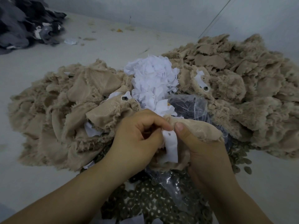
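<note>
Amid tan heaps (64, 110) and white scraps (153, 78), left hand (139, 136) and right hand (203, 147) pinch a tan piece (199, 128).

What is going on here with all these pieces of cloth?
A person holds one beige furry piece in the left hand and the right hand, pinching it where a white strip with a small hole lies on it. Around the hands lie beige fabric piles, a heap of white scraps, a clear plastic bag and many round metal pieces.

Held fabric (199, 128) partly hidden, dark scraps (17, 25) cropped
</note>
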The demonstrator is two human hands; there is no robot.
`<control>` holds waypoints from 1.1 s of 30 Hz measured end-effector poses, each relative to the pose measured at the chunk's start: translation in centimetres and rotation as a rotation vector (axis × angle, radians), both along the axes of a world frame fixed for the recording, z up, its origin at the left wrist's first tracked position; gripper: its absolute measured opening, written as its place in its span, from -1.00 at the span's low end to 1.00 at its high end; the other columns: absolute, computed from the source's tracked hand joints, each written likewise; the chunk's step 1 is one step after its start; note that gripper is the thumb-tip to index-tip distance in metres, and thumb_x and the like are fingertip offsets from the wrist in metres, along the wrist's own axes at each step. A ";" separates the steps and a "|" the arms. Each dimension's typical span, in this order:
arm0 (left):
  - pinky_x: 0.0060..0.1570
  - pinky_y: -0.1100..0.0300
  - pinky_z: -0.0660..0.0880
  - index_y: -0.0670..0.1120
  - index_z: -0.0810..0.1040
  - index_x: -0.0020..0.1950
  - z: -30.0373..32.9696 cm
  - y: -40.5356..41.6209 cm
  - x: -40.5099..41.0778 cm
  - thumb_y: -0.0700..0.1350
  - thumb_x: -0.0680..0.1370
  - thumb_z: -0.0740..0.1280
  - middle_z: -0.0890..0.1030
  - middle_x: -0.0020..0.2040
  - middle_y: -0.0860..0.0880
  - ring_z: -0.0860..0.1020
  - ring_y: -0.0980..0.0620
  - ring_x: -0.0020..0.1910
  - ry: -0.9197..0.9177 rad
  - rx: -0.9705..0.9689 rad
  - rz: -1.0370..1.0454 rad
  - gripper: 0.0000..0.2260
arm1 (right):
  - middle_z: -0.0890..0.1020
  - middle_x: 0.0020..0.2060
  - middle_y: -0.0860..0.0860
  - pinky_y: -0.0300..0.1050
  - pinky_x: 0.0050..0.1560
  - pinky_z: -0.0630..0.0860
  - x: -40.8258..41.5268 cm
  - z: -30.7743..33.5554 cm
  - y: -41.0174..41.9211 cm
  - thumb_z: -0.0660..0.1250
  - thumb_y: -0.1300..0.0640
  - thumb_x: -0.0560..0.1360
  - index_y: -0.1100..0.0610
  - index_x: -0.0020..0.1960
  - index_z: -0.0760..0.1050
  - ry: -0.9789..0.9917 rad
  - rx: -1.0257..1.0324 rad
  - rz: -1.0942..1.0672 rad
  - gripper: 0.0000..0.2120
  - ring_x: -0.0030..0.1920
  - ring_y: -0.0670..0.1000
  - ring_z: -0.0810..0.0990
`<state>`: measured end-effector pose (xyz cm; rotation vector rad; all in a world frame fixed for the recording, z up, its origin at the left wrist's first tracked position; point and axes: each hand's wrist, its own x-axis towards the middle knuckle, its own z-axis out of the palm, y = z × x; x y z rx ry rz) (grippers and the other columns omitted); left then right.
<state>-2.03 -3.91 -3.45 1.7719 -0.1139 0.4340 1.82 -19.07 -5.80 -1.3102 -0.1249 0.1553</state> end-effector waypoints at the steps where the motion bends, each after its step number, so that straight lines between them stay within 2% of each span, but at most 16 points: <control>1: -0.14 0.08 0.57 -0.13 0.68 -0.14 0.0 0.0 0.0 -0.28 0.45 0.35 0.64 -0.16 -0.02 0.62 0.00 -0.18 -0.023 0.025 0.000 -0.87 | 0.74 -0.04 0.11 0.00 -0.06 0.66 0.0 0.0 0.0 0.51 0.00 0.38 0.10 0.00 0.72 0.006 0.007 0.000 -0.75 0.00 0.14 0.73; 4: -0.11 0.00 0.57 -0.15 0.68 -0.13 -0.1 -0.2 -0.1 -0.28 0.42 0.39 0.62 -0.17 -0.06 0.61 -0.04 -0.16 -0.073 0.095 0.012 -0.90 | 0.73 -0.02 0.13 0.12 -0.03 0.66 0.1 -0.2 -0.1 0.51 0.03 0.42 0.12 0.05 0.71 0.011 -0.013 0.006 -0.74 0.01 0.19 0.72; 7: -0.15 0.08 0.55 -0.13 0.66 -0.13 -0.2 -0.5 -0.2 -0.22 0.40 0.43 0.61 -0.19 0.00 0.59 0.00 -0.17 -0.114 0.158 0.044 -0.92 | 0.74 -0.09 0.15 0.22 -0.02 0.64 0.1 -0.2 -0.1 0.56 -0.02 0.38 0.12 -0.01 0.72 0.005 -0.066 -0.003 -0.73 -0.05 0.21 0.73; 10: -0.16 0.12 0.52 -0.12 0.64 -0.14 -0.3 -0.6 -0.1 -0.04 0.41 0.44 0.59 -0.19 0.04 0.57 0.01 -0.16 -0.134 0.185 0.067 -0.84 | 0.74 -0.16 0.12 0.14 -0.10 0.67 0.0 -0.3 0.0 0.57 -0.17 0.22 0.14 -0.07 0.71 0.026 -0.123 -0.062 -0.55 -0.12 0.17 0.74; 13: -0.18 0.06 0.54 -0.13 0.63 -0.16 -0.6 -0.7 0.0 -0.13 0.43 0.45 0.59 -0.20 0.03 0.57 0.02 -0.18 -0.138 0.202 0.097 -0.92 | 0.75 -0.22 0.05 -0.04 -0.22 0.67 -0.2 -0.2 0.0 0.53 -0.21 0.20 0.03 -0.14 0.73 -0.029 -0.141 -0.063 -0.62 -0.18 0.09 0.74; 15: -0.17 -0.03 0.57 -0.13 0.64 -0.16 -0.7 -0.6 0.0 -0.23 0.43 0.46 0.61 -0.20 0.01 0.60 -0.01 -0.18 -0.106 0.107 0.081 -0.97 | 0.75 -0.21 0.01 -0.06 -0.21 0.67 -0.2 -0.1 0.1 0.51 -0.19 0.26 -0.04 -0.16 0.73 -0.073 -0.159 -0.049 -0.73 -0.17 0.06 0.74; 17: -0.14 -0.04 0.59 -0.11 0.66 -0.15 -0.8 -0.5 -0.1 -0.24 0.41 0.46 0.64 -0.19 -0.01 0.62 -0.04 -0.18 -0.072 0.039 0.062 -0.94 | 0.75 -0.20 0.01 -0.03 -0.18 0.67 -0.1 -0.2 0.0 0.51 -0.12 0.34 -0.03 -0.14 0.73 -0.095 -0.168 -0.050 -0.80 -0.16 0.05 0.74; 19: -0.14 0.03 0.62 -0.13 0.68 -0.16 -0.8 -0.4 -0.2 -0.24 0.40 0.48 0.67 -0.20 -0.05 0.65 -0.03 -0.20 -0.031 -0.027 0.047 -0.94 | 0.75 -0.18 0.03 -0.01 -0.16 0.67 -0.2 -0.2 0.1 0.51 -0.10 0.35 0.02 -0.12 0.72 -0.088 -0.155 -0.056 -0.79 -0.14 0.07 0.74; 21: -0.25 0.10 0.62 -0.15 0.69 -0.19 -0.7 -0.3 -0.2 -0.27 0.41 0.52 0.68 -0.25 -0.09 0.65 -0.04 -0.29 0.028 -0.144 0.036 -0.94 | 0.75 -0.19 0.05 0.01 -0.16 0.67 -0.2 -0.1 0.1 0.51 -0.09 0.35 0.06 -0.13 0.72 -0.078 -0.146 -0.068 -0.77 -0.15 0.09 0.74; 23: -0.35 0.15 0.59 -0.13 0.69 -0.21 -0.7 -0.4 -0.3 -0.22 0.39 0.51 0.68 -0.32 -0.10 0.62 -0.02 -0.40 0.058 -0.245 0.039 -0.97 | 0.74 -0.19 0.06 0.07 -0.14 0.66 -0.1 -0.2 0.1 0.51 -0.07 0.39 0.07 -0.13 0.71 -0.092 -0.167 -0.064 -0.79 -0.15 0.11 0.74; 25: -0.37 0.18 0.57 -0.10 0.69 -0.20 -0.7 -0.5 -0.3 -0.20 0.39 0.49 0.67 -0.33 -0.09 0.60 0.02 -0.42 0.052 -0.284 0.066 -0.97 | 0.75 -0.15 0.04 0.13 -0.07 0.65 -0.2 -0.1 0.2 0.49 -0.08 0.37 0.03 -0.08 0.72 -0.081 -0.168 -0.062 -0.77 -0.11 0.11 0.74; 28: -0.41 0.19 0.55 -0.10 0.68 -0.18 -0.8 -0.5 -0.2 -0.32 0.45 0.44 0.67 -0.32 -0.10 0.59 0.03 -0.41 0.063 -0.343 0.062 -0.87 | 0.75 -0.11 0.06 0.18 0.00 0.64 -0.2 0.0 0.3 0.50 -0.13 0.28 0.05 -0.05 0.72 -0.036 -0.141 -0.067 -0.66 -0.07 0.13 0.73; 33: -0.42 0.27 0.51 -0.06 0.70 -0.21 -0.7 -0.5 0.0 -0.30 0.44 0.42 0.68 -0.30 -0.06 0.60 0.07 -0.37 0.075 -0.436 0.026 -0.84 | 0.74 -0.10 0.10 0.21 -0.03 0.65 -0.3 0.3 0.4 0.51 -0.15 0.23 0.11 -0.04 0.71 -0.009 -0.117 -0.078 -0.58 -0.07 0.16 0.73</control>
